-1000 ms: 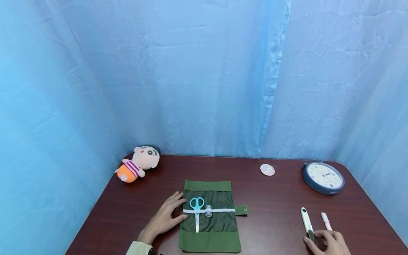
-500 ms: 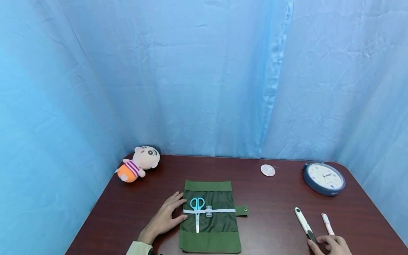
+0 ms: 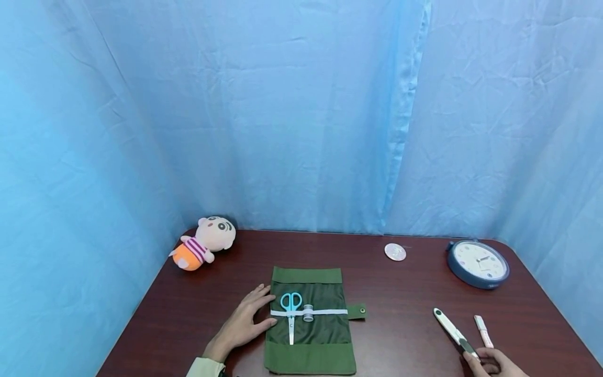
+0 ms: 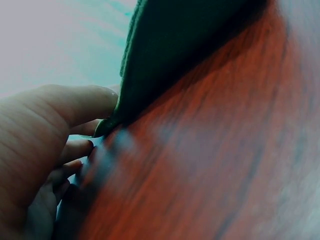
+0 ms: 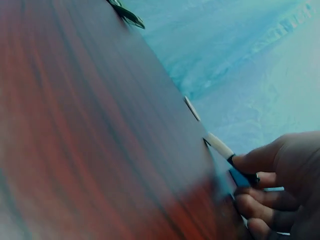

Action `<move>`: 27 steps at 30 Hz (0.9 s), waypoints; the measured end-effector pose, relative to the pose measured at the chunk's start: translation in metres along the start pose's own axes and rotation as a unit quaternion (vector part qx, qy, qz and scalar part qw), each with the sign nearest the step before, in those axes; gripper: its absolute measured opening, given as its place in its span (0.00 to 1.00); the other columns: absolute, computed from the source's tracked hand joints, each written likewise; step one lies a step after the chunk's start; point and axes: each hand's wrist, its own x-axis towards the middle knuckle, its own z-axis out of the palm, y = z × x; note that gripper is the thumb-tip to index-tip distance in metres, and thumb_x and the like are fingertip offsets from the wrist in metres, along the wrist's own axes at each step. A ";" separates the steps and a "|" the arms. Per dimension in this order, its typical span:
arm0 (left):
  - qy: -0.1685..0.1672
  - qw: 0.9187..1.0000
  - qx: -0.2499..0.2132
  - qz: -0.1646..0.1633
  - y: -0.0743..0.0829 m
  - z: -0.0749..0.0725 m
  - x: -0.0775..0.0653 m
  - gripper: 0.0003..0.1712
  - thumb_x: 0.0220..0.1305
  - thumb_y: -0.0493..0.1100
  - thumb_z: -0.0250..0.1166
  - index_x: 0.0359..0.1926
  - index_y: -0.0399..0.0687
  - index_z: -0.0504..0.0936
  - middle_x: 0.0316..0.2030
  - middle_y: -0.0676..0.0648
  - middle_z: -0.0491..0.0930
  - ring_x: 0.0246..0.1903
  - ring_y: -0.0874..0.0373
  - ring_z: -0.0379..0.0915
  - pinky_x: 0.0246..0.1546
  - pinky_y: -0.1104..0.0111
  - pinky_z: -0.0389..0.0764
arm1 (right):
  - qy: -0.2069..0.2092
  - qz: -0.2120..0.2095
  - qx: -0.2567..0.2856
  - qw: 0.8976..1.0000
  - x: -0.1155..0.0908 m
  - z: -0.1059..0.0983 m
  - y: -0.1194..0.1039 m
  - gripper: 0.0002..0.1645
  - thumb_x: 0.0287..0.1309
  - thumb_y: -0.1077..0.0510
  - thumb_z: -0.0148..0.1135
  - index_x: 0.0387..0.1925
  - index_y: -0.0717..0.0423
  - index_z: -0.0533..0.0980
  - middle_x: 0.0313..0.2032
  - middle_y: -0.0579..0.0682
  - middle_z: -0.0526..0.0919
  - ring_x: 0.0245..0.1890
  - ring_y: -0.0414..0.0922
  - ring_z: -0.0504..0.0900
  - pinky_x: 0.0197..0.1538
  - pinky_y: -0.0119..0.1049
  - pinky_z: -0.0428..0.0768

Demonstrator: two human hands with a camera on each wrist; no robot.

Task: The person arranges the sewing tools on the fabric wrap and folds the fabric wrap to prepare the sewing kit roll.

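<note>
My left hand (image 3: 246,320) rests at the left edge of a green cloth tool roll (image 3: 310,358), thumb and fingers spread, fingertips touching it. Under the roll's white elastic band sit blue-handled scissors (image 3: 291,303) and a small spool of thread (image 3: 308,313). At the lower right, my right hand (image 3: 493,363) pinches the dark end of a slim white tool (image 3: 449,326), shaped like a utility knife with a hole at its far end. In the right wrist view, thumb and fingers close around this tool (image 5: 221,147). Its pinched end is partly hidden.
Just beyond my right hand lies a white pen-like stick (image 3: 483,331) with pink print. A round clock (image 3: 478,264) lies at the back right, and a shiny disc (image 3: 395,252) near the back edge. A plush doll (image 3: 202,243) occupies the back left. Blue curtains surround the table.
The slim white tool has swung so its holed end points further left. My right hand has shifted slightly right and nearer. The left hand and tool roll have stayed put.
</note>
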 end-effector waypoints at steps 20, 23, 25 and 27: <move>0.000 1.000 -0.004 -0.005 0.000 -0.003 0.001 0.32 0.63 0.55 0.69 0.64 0.46 0.78 0.71 0.40 0.69 0.75 0.39 0.57 0.68 0.38 0.65 | 0.073 0.078 0.138 0.985 0.003 -0.021 -0.008 0.32 0.59 0.43 0.69 0.54 0.64 0.78 0.20 0.31 0.78 0.18 0.23 0.72 0.22 0.25 0.77; 0.000 1.000 -0.002 -0.004 0.000 -0.002 0.002 0.32 0.63 0.55 0.70 0.64 0.46 0.78 0.71 0.41 0.69 0.75 0.39 0.57 0.69 0.39 0.65 | 0.084 0.071 0.163 0.981 0.004 -0.029 -0.013 0.14 0.60 0.47 0.68 0.42 0.50 0.83 0.17 0.27 0.75 0.17 0.25 0.76 0.22 0.26 0.78; -0.001 1.000 -0.001 -0.002 0.000 -0.001 0.001 0.32 0.63 0.55 0.69 0.64 0.46 0.78 0.71 0.41 0.69 0.75 0.39 0.57 0.68 0.39 0.65 | 0.083 0.068 0.172 0.979 0.006 -0.034 -0.016 0.04 0.61 0.50 0.67 0.36 0.42 0.82 0.17 0.26 0.75 0.17 0.26 0.77 0.22 0.27 0.79; -0.002 1.000 0.000 0.001 0.000 0.000 0.001 0.32 0.63 0.55 0.69 0.64 0.46 0.78 0.71 0.41 0.69 0.75 0.39 0.57 0.68 0.39 0.65 | 0.076 0.068 0.180 0.978 0.008 -0.038 -0.018 0.02 0.62 0.52 0.66 0.35 0.38 0.80 0.17 0.25 0.75 0.18 0.26 0.78 0.23 0.28 0.81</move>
